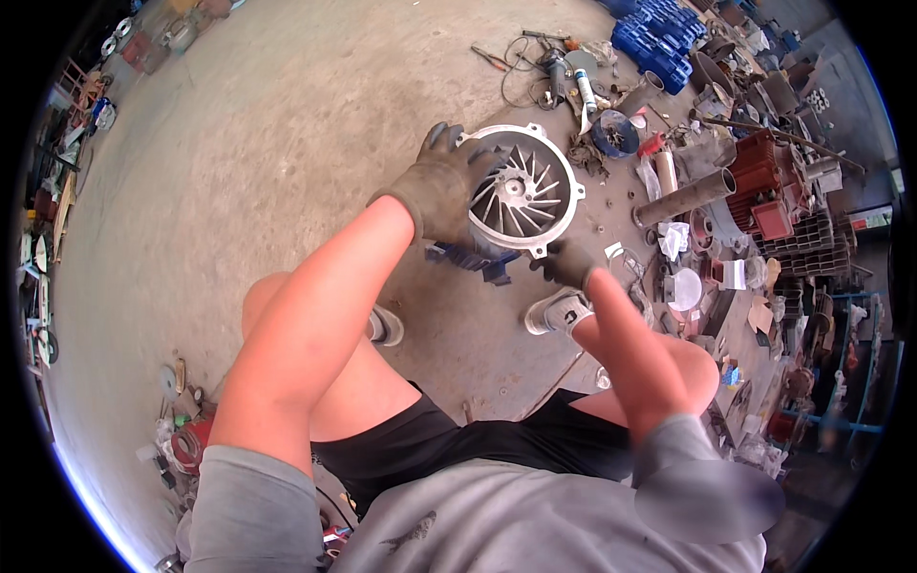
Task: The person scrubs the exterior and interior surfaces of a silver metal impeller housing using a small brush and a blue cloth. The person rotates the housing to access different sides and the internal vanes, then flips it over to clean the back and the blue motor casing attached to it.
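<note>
A round metal housing (573, 212) with lugs on its rim stands on the floor in front of me. Inside its ring sits a bladed impeller (516, 189) with a hub in the middle. Dark blue parts (468, 258) show beneath the housing. My left hand (447, 183), in a dark work glove, grips the housing's left rim, its fingers reaching over toward the blades. At the lower right, by a lug on the rim, is my gloved right hand (571, 264). Its fingers are curled, and anything small between them is hidden.
On the right lie a metal pipe (684, 197), a red machine casing (764, 181) and scattered parts. An angle grinder (554, 76) with its cable and a white tube (585, 91) lie beyond the housing. Blue castings (659, 43) are piled at the far right. My shoes (549, 313) flank the housing's near side.
</note>
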`<state>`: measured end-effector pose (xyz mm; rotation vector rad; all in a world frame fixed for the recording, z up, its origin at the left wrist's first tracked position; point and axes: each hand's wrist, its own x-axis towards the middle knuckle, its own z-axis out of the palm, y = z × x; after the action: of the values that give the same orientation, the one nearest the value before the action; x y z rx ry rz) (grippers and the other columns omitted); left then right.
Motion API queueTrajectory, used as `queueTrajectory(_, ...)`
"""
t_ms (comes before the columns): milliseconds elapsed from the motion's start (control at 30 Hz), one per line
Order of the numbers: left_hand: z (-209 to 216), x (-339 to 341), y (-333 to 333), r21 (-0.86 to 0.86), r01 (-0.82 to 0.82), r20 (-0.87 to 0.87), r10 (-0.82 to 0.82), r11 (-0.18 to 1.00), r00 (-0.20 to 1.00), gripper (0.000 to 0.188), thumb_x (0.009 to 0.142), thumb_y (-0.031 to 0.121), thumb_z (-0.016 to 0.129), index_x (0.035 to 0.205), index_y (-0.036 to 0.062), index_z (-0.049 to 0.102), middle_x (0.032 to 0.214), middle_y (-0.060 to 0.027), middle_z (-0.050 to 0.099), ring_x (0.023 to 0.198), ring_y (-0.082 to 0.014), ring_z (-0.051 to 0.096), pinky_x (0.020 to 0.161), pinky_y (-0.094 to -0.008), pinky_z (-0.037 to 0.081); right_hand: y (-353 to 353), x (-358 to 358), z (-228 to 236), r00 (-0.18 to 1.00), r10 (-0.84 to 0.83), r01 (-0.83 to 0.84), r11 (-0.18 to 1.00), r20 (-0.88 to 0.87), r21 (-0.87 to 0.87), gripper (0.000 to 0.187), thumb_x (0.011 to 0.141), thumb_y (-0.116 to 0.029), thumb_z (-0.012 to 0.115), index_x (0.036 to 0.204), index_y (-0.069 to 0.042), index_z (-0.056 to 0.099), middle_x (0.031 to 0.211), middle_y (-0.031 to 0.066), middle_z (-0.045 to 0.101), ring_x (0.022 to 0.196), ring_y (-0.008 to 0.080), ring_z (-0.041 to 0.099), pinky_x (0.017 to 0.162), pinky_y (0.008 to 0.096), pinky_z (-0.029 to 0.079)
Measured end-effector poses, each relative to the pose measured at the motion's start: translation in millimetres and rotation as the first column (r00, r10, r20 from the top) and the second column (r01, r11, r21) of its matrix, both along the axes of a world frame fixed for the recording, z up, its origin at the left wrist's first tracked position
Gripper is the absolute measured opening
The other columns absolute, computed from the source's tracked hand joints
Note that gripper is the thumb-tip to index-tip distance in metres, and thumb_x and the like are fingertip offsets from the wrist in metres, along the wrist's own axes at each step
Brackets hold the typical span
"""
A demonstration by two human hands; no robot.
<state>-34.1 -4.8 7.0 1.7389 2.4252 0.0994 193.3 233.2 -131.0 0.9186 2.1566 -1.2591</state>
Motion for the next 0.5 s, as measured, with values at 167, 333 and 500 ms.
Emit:
queueTrajectory(167,-6.3,-1.1,-0.2,0.068,0.012,0.025,-0.014,0.998,1.0,0.143,0.059,0.081,0.094,0.171,0.0091,0.042,0.168,-0.0281,0.045,0.162,-0.0569,0.032,0.139,-0.0624,0.02,-104.2,36.6,-64.2,0.567,-0.824,0.625,0.43,0.001,-0.651,0.028,0.116,-0.029,0.061,0.12,-0.008,0.078,0.084,0.0054,0.074,0.068,0.0164,0.066,0.062,0.0346,0.053)
queueTrajectory(333,-5.5,2.7,1.1,0.04,-0.021,-0.005,0.021,0.999,1.0,0.143,0.06,0.077,0.094,0.172,0.0084,0.039,0.17,-0.0263,0.044,0.163,-0.0568,0.03,0.139,-0.0626,0.023,-246.4,-17.6,-33.5,0.647,-0.763,0.521,0.439,0.004,-0.732,0.031,0.119,-0.032,0.055,0.126,-0.009,0.075,0.089,0.0079,0.075,0.068,0.0182,0.068,0.061,0.0347,0.053)
queueTrajectory(500,-4.3,4.5,-3.1,0.018,-0.033,0.033,0.032,0.999,0.999,0.144,0.061,0.078,0.094,0.174,0.009,0.037,0.173,-0.025,0.042,0.166,-0.0566,0.025,0.139,-0.062,0.023,-150.9,39.3,-18.3,0.797,-0.549,0.506,0.835,-0.252,-0.217,0.044,0.117,-0.046,0.06,0.118,-0.007,0.081,0.084,0.0094,0.079,0.069,0.0177,0.073,0.068,0.0368,0.059)
